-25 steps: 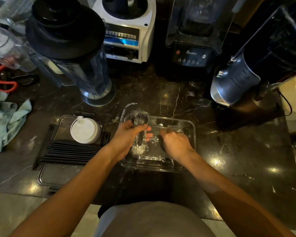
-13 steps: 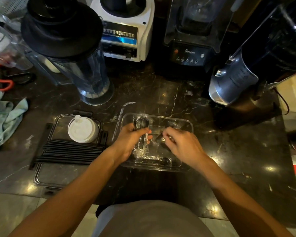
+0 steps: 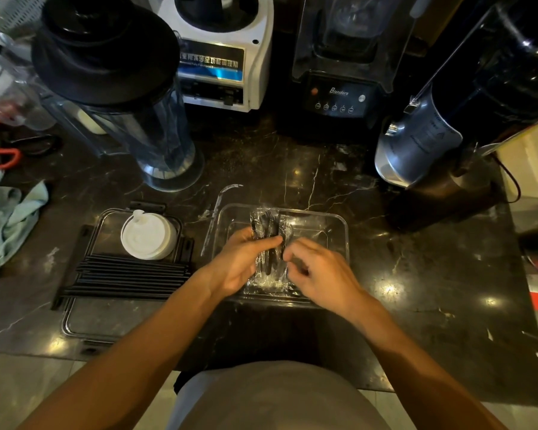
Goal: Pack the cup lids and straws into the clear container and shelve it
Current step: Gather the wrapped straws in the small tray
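- Centrally, a clear rectangular plastic container (image 3: 339, 225) sits on the dark veined marble counter (image 3: 416, 274), close to the person's body.
- Inside it lies a bundle of black plastic cutlery in crinkled clear wrap (image 3: 269, 231), its far end reaching towards the container's back wall.
- The left hand (image 3: 239, 265) curls round the bundle from the left, thumb laid across the wrap, so it grips the bundle.
- The right hand (image 3: 320, 274) hovers over the container's right half with fingers bent, fingertips (image 3: 289, 249) touching or just beside the wrap; whether it pinches the wrap I cannot tell.
- Left of the container, a flat clear tray-like lid (image 3: 75, 324) lies on the counter.
- A stack of white round plastic cup lids (image 3: 148, 235) stands on the far part of that flat lid.
- A row of long black straws (image 3: 128, 277) lies crosswise over it, just in front of the white lids.
- A clear blender jug with a black lid (image 3: 112, 88) stands behind these things.
- A pale green cloth (image 3: 10, 218) lies crumpled at the far left.
- A white blender base (image 3: 224, 57) and a black blender base (image 3: 339, 94) stand at the back of the counter.
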A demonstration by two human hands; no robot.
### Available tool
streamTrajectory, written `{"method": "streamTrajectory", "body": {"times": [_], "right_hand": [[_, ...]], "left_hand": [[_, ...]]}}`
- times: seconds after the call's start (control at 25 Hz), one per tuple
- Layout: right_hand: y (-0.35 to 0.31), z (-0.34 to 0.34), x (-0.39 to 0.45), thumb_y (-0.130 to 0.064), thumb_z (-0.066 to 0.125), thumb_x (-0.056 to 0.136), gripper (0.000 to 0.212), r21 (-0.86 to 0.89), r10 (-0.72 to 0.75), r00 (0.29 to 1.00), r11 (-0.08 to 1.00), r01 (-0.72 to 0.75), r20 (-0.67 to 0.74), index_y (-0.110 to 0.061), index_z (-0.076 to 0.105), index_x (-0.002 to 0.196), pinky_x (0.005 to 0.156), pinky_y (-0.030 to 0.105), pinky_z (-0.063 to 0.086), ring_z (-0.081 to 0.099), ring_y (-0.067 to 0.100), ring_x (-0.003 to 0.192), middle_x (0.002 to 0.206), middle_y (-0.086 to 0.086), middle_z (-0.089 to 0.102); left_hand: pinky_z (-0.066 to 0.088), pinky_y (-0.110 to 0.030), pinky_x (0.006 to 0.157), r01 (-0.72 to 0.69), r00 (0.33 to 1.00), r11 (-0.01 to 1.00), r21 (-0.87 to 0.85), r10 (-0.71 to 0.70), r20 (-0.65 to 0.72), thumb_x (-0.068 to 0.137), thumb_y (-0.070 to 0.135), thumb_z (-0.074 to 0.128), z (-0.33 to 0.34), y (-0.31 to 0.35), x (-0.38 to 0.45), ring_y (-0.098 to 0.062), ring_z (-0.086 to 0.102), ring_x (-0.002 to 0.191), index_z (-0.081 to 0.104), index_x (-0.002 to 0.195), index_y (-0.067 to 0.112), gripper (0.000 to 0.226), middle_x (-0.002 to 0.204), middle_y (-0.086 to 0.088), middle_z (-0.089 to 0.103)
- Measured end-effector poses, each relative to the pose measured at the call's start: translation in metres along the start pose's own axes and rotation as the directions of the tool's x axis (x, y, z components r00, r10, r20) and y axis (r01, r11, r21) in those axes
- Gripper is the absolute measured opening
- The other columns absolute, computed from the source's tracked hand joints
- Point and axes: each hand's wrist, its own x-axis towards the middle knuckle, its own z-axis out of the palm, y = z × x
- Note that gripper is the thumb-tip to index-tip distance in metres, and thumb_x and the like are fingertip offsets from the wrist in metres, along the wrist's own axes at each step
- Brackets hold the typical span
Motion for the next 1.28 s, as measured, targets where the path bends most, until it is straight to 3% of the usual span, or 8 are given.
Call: {"method": "streamTrajectory", "body": {"times": [0.16,0.28,0.44,0.6,0.8,0.92,1.08,1.28], "right_hand": [[-0.001,0.0,0.001,-0.012,0.066,0.097,0.012,0.112,0.169,0.986,0.979,-0.169,0.006,-0.018,0.061,0.106,0.048,0.015,0.04,0.052,0.0,0.053,0.079,-0.017,0.054],[0.001,0.005,0.007,-0.027,0.068,0.097,0.017,-0.127,0.301,0.919,0.953,-0.276,0.257,-0.02,0.061,0.111,0.072,0.022,0.05,0.065,0.006,0.086,0.104,-0.006,0.062],[0.005,0.017,0.019,-0.016,0.069,0.096,0.019,-0.359,0.371,0.813,0.908,-0.216,0.448,-0.012,0.068,0.115,0.099,0.038,0.053,0.068,0.023,0.104,0.111,0.006,0.07],[0.004,0.018,0.024,-0.002,0.062,0.095,0.02,-0.419,0.317,0.792,0.904,-0.087,0.521,-0.012,0.069,0.111,0.091,0.036,0.056,0.068,0.023,0.1,0.104,0.005,0.067],[0.013,-0.023,0.025,-0.015,0.068,0.095,0.011,0.001,0.321,0.797,0.927,-0.374,0.511,-0.023,0.06,0.094,0.066,0.028,0.046,0.063,0.012,0.074,0.089,0.002,0.067],[0.015,-0.049,0.022,-0.012,0.071,0.095,0.013,0.295,0.341,0.81,0.806,-0.513,0.477,-0.017,0.069,0.107,0.074,0.031,0.054,0.068,0.007,0.07,0.089,0.003,0.075],[0.024,-0.069,0.023,-0.011,0.071,0.095,0.016,0.274,0.284,0.813,0.842,-0.465,0.508,-0.023,0.081,0.101,0.095,0.034,0.054,0.071,0.016,0.099,0.101,0.0,0.077],[0.029,-0.054,0.029,-0.012,0.074,0.093,0.016,0.347,0.334,0.912,0.848,-0.401,0.239,-0.023,0.071,0.104,0.082,0.037,0.053,0.064,0.011,0.083,0.091,-0.004,0.068]], "left_hand": [[0.044,-0.049,0.114,-0.047,0.995,0.999,-0.006,0.046,-0.087,0.09,0.012,0.075,-0.005,0.001,0.001,-0.028,0.07,0.116,0.065,0.119,0.003,0.032,0.112,-0.012,0.078],[0.06,-0.045,0.095,-0.118,0.987,0.992,0.046,0.122,-0.107,0.099,0.011,0.064,-0.01,0.002,0.003,-0.032,0.075,0.107,0.061,0.127,-0.005,0.032,0.115,-0.017,0.077],[0.062,-0.039,0.081,-0.173,0.972,0.977,0.122,0.189,-0.142,0.101,0.011,0.062,-0.011,0.006,0.005,-0.027,0.078,0.094,0.065,0.126,0.0,0.027,0.113,-0.015,0.077],[0.062,-0.044,0.086,-0.152,0.973,0.98,0.132,0.172,-0.156,0.099,0.012,0.066,-0.012,0.007,0.007,-0.028,0.078,0.096,0.066,0.125,0.004,0.027,0.113,-0.014,0.078],[0.062,-0.042,0.088,-0.149,0.974,0.968,0.203,0.179,-0.14,0.099,0.014,0.065,-0.013,0.009,0.009,-0.024,0.078,0.099,0.065,0.127,0.01,0.028,0.112,-0.009,0.079],[0.057,-0.041,0.097,-0.175,0.969,0.951,0.257,0.213,-0.128,0.099,0.015,0.065,-0.011,0.007,0.011,-0.022,0.078,0.101,0.066,0.125,0.011,0.026,0.111,-0.006,0.079],[0.056,-0.039,0.101,-0.176,0.974,0.917,0.359,0.216,-0.074,0.1,0.017,0.065,-0.004,0.008,0.011,-0.019,0.077,0.102,0.067,0.122,0.016,0.022,0.113,-0.004,0.078],[0.063,-0.031,0.084,-0.045,0.993,0.958,0.283,0.013,0.114,0.102,0.017,0.062,0.01,0.009,0.012,-0.029,0.075,0.106,0.062,0.13,0.01,0.029,0.121,-0.01,0.075]]}}
